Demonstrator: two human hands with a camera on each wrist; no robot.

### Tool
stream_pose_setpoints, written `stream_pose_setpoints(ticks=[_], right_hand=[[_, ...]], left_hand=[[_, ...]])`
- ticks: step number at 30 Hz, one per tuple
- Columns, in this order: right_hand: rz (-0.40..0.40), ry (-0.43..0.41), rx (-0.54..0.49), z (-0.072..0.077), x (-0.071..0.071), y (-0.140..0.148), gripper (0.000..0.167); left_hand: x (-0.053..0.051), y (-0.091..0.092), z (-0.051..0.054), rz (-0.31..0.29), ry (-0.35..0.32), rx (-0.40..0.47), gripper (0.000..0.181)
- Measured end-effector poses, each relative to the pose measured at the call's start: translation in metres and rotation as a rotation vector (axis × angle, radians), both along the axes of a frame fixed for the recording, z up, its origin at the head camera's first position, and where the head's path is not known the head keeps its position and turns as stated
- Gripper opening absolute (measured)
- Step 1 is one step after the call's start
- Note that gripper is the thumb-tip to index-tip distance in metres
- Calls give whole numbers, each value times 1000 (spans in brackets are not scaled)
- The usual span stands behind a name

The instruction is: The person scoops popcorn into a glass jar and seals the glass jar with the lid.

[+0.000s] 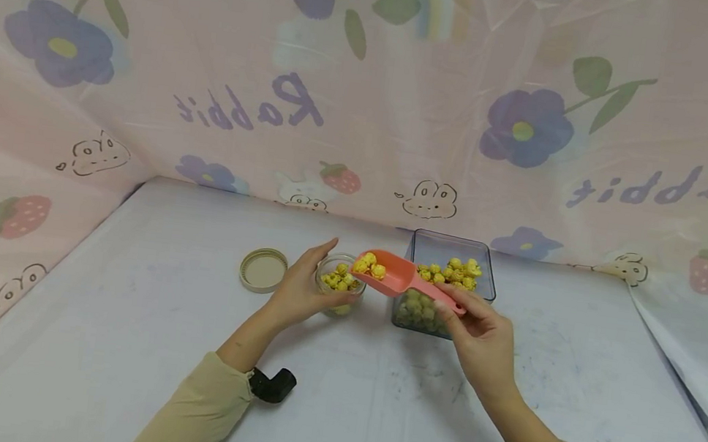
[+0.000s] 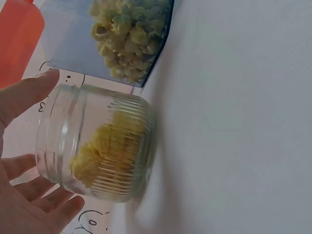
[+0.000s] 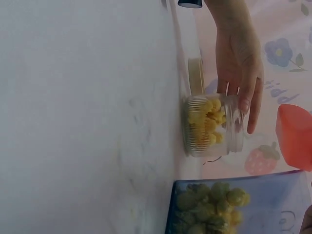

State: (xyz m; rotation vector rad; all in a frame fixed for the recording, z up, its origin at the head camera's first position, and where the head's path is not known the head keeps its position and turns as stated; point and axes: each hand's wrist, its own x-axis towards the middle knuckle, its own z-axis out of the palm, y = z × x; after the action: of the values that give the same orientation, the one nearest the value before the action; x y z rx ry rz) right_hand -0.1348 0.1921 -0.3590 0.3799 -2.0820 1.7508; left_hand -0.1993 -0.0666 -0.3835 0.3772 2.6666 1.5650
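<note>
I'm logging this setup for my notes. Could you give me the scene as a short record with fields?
Jar: glass, upright, partly filled with popcorn
Lid: off, on the table, left of the jar
Box: see-through, right of the jar, holding popcorn
Scoop: red, carrying popcorn, tip by the jar's mouth
Left hand: around the jar's rim
Right hand: grips the scoop's handle

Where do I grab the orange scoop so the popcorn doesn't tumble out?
Probably by the slim handle, coming from the right, where the right hand pinches it. The scoop points its handle that way, while its wide, open end, loaded with popcorn, faces left over the jar.
</note>
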Motion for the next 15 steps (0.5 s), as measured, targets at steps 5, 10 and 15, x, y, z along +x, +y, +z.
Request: stream_pose_setpoints(ticks=[5, 10, 15], right_hand=[[-17, -5, 21, -5, 1, -4, 27], [-25, 29, 59, -10, 1, -7, 27], [-28, 44, 72, -14, 1, -10, 27]], left_hand=[[0, -3, -3, -5, -11, 1, 97], [1, -4, -5, -13, 11, -19, 96], [2, -6, -9, -24, 44, -31, 94]])
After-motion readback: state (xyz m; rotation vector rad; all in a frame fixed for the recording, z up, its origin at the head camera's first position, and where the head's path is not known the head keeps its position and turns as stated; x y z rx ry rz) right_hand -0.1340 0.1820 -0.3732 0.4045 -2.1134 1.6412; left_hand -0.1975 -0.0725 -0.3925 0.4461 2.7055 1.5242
